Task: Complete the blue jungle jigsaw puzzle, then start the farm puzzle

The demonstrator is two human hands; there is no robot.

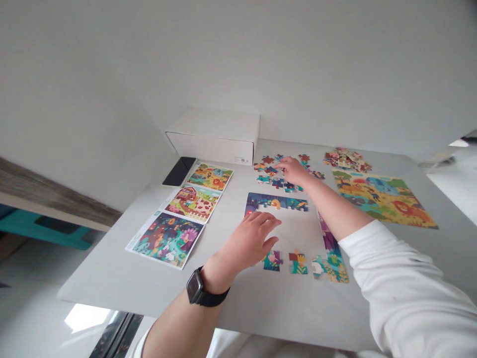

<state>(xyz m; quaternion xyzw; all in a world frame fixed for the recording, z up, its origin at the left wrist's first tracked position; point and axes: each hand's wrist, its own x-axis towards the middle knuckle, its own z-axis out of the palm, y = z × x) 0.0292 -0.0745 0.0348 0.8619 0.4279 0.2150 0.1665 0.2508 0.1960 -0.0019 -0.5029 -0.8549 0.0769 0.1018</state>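
My right hand (294, 170) reaches over a spread of loose jigsaw pieces (278, 183) at the back of the table. Its index finger is stretched out and seems to touch a dark piece; nothing shows lifted in it. With fingers apart and holding nothing, my left hand (250, 237) hovers at the left side of a partly joined puzzle border (294, 204), hiding part of it. Along the border's near side lie a purple and teal piece (273, 261), an orange and teal piece (298, 263) and a joined corner section (337, 271). My right forearm covers part of the border's right side.
A reference sheet with three pictures (175, 238) lies at the left, beside a dark phone (179, 171). Behind stands a white box (214, 134) against the wall. At the right are a finished animal puzzle (387, 199) and a heap of pieces (346, 159).
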